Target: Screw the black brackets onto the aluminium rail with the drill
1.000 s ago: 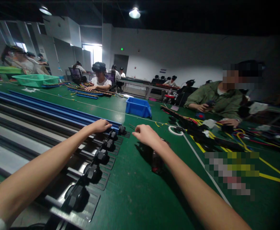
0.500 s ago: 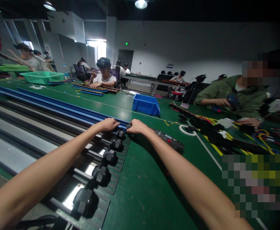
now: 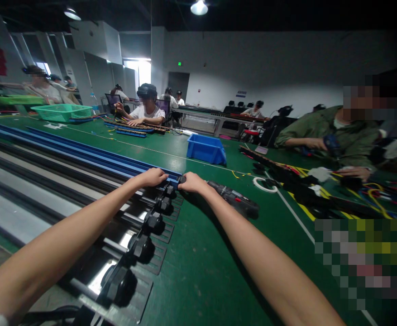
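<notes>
My left hand (image 3: 153,176) lies on the near end of a long blue rail (image 3: 83,154), with its fingers curled over the end. My right hand (image 3: 192,182) is closed in a pinch on a small black knob (image 3: 181,179) right at that rail end, almost touching the left hand. A row of similar black knobs (image 3: 152,222) on perforated plates runs from there toward me. A black and red power tool (image 3: 235,200) lies on the green table just right of my right wrist, with no hand on it.
A blue bin (image 3: 207,149) stands behind the hands, and a green basket (image 3: 62,112) at far left. A white tape ring (image 3: 261,184) and tangled wires (image 3: 320,194) lie to the right, where a person in a green jacket (image 3: 323,131) works. Other people sit further back.
My right hand has moved left across the table to the knob at the rail end. The power tool now shows lying to its right. My left hand has stayed on the rail.
</notes>
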The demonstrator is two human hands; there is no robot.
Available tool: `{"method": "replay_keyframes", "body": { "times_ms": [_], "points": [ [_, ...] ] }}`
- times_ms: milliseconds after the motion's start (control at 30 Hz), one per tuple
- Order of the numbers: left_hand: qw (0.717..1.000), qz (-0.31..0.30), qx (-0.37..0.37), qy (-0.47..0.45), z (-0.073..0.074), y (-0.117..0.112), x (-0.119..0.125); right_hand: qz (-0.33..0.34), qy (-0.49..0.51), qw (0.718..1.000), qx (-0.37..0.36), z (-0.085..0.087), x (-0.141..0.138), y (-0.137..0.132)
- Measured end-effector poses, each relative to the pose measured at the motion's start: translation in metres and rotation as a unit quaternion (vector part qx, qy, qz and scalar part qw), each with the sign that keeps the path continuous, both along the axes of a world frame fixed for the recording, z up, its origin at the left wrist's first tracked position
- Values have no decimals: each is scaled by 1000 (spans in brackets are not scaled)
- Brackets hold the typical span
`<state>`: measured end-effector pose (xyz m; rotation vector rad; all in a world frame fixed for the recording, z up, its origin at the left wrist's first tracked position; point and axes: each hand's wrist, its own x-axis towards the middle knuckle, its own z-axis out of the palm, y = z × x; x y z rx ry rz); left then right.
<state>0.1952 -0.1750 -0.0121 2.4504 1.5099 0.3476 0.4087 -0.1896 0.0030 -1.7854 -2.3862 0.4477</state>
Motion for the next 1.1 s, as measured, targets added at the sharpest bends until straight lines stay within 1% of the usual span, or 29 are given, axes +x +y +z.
{"method": "replay_keyframes", "body": {
  "times_ms": [167,267,333,400,500,600,667,800,1100],
  "points": [
    [1000,5,-4,-7,0,-1,0,-33,3,999,38,7,12,-11],
    [1000,14,-5,-10,1,-3,0,-44,30,996,72,3,14,-21],
    [1000,12,-2,-15,2,-4,0,-48,86,990,100,-8,9,-29],
    [1000,5,1,-20,2,-5,0,-58,160,978,124,-21,1,-35],
    [1000,-6,5,-22,2,-5,-1,-87,247,951,162,-41,-12,-40],
    [1000,-10,4,-22,2,-5,-2,-104,298,926,206,-55,-16,-39],
    [1000,-10,2,-22,1,-4,-2,-94,309,921,219,-61,-15,-37],
    [1000,-7,3,-20,0,-4,-1,-60,303,925,219,-66,-13,-33],
    [1000,-1,9,-2,1,-6,1,-46,313,924,215,-67,-9,-30]
  ]
}}
